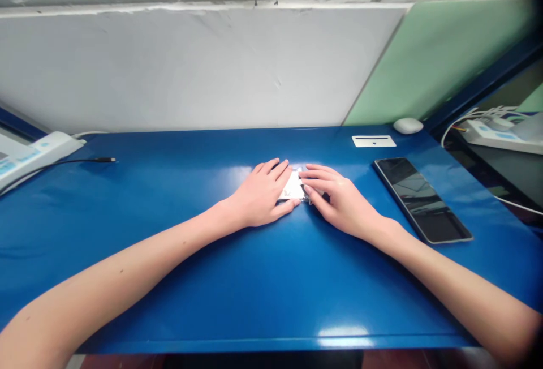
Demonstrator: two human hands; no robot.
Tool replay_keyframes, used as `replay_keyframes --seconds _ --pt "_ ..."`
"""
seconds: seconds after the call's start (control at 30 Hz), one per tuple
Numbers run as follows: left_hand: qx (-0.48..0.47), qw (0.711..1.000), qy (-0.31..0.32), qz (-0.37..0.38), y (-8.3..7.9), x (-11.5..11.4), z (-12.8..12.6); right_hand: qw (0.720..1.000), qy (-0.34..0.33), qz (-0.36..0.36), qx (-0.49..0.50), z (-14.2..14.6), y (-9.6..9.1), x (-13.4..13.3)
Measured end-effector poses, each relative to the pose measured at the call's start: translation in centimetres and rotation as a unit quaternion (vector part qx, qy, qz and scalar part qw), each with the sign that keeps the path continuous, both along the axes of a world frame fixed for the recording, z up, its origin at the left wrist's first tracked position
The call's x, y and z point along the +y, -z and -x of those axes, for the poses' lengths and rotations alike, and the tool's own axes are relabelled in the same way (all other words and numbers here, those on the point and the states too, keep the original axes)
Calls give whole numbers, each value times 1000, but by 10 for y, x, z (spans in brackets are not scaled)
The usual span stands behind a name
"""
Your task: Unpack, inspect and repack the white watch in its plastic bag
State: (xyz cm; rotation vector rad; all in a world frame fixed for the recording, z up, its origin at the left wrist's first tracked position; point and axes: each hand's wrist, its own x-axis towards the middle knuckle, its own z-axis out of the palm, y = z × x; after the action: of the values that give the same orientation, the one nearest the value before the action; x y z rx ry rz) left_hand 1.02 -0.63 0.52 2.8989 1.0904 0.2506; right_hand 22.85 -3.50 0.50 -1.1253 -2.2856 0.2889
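Observation:
On the blue table lies a small flat white piece (293, 189) with shiny, clear-looking edges, perhaps a packet. Both hands cover much of it, so its exact kind is hidden. My left hand (265, 193) lies flat over its left part, fingers spread and thumb along the near edge. At its right end is my right hand (339, 196), with bent fingers and the thumb close to the index fingertip, gripping the edge. Something dark shows beneath the right fingers, too covered to name.
To the right lies a black phone (422, 199). Beyond it are a white slotted plate (374, 141) and a white rounded case (408, 125). A black cable (102, 160) and a white power strip (40, 157) are at left. A wall panel (190, 69) borders the table's back.

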Motion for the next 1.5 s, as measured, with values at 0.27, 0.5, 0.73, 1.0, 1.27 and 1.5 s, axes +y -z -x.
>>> replay_keyframes --seconds 0.27,0.5,0.73,1.0,1.27,1.5 --pt "-5 1000 -5 6 -1 0 0 995 22 61 80 -3 2 3" --pt "-1 1000 -3 3 0 0 0 994 22 64 82 -3 4 5" --pt "-6 1000 1 -1 1 -1 0 997 -46 14 -55 -1 -1 -7" --pt "-6 1000 10 -2 -2 0 1 993 -48 74 -77 -1 -5 -13" --pt "10 1000 4 15 -3 -2 -1 993 -77 54 -74 -2 -5 -7" --pt "-8 1000 3 13 0 -2 -1 996 -66 9 -59 6 -6 -1"
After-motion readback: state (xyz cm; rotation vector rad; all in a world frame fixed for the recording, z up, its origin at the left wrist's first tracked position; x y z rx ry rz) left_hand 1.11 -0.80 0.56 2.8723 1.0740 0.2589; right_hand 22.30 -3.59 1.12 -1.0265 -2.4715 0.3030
